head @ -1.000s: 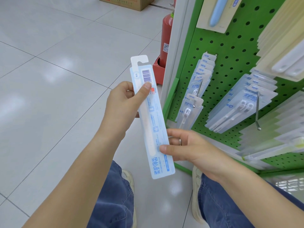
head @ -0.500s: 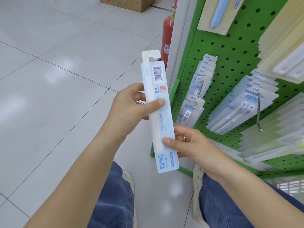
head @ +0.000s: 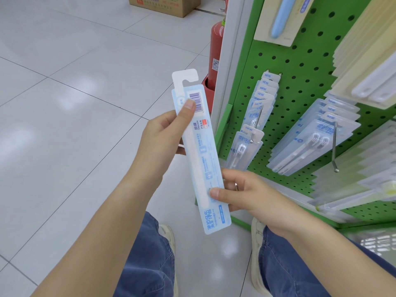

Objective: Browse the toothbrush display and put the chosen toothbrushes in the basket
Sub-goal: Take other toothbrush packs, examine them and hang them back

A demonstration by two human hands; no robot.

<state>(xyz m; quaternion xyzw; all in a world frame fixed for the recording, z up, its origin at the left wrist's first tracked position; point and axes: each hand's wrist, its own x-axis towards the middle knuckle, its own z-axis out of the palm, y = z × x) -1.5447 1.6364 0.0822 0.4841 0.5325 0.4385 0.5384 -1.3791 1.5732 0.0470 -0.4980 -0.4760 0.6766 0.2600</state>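
Observation:
A long pale-blue toothbrush pack (head: 203, 159) with a barcode and a white hang tab is held upright in front of me, its back side facing me. My left hand (head: 162, 136) grips its upper part, thumb pressed beside the barcode. My right hand (head: 246, 194) pinches its lower part, thumb on the face and fingers behind. The green pegboard display (head: 300, 67) stands to the right with rows of similar blue packs (head: 255, 116) and twin packs (head: 315, 140) on hooks. A white basket (head: 379, 243) shows only at the lower right edge.
A red fire extinguisher (head: 216, 54) stands on the floor beside the display's white post. A cardboard box (head: 165, 5) sits on the tiled floor at the top. Cream packs (head: 364, 61) hang at the upper right. A metal hook (head: 334, 155) juts out. My knees and shoes are below.
The pack has been turned slightly in my hands. My left thumb slid from the pack's middle up beside the barcode; my right hand keeps its pinch on the lower part.

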